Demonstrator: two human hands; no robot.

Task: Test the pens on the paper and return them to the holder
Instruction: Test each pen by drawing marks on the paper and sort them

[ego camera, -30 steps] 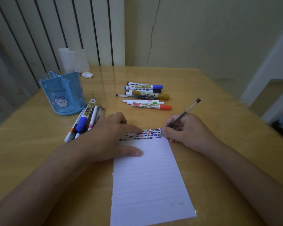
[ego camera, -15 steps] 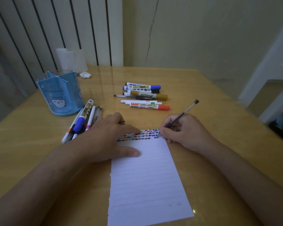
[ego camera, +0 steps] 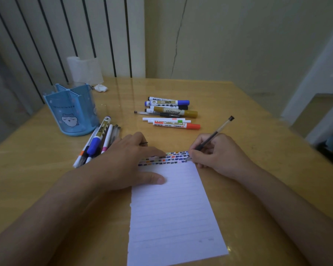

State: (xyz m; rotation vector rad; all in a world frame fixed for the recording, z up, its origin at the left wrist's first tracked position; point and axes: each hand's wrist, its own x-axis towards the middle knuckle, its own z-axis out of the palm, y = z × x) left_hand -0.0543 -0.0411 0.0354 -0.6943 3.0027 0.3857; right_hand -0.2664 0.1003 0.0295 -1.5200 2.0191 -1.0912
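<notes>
Thin clear black-ink pen (ego camera: 215, 134) pinched in right hand (ego camera: 217, 154) scribbling, left hand (ego camera: 123, 164) flat, pinning the lined white paper (ego camera: 173, 212) so it won't slide.

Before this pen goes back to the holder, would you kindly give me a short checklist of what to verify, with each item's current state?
1. Right hand grips the black pen: ok.
2. Pen tip on the paper, at the right end of the rows of test marks: ok.
3. Left hand flat on the paper, steadying it: ok.
4. This pen has left a mark: cannot tell.
5. Blue holder upright with its compartments open at the top: ok.
6. Pen's cap found: cannot tell.
</notes>
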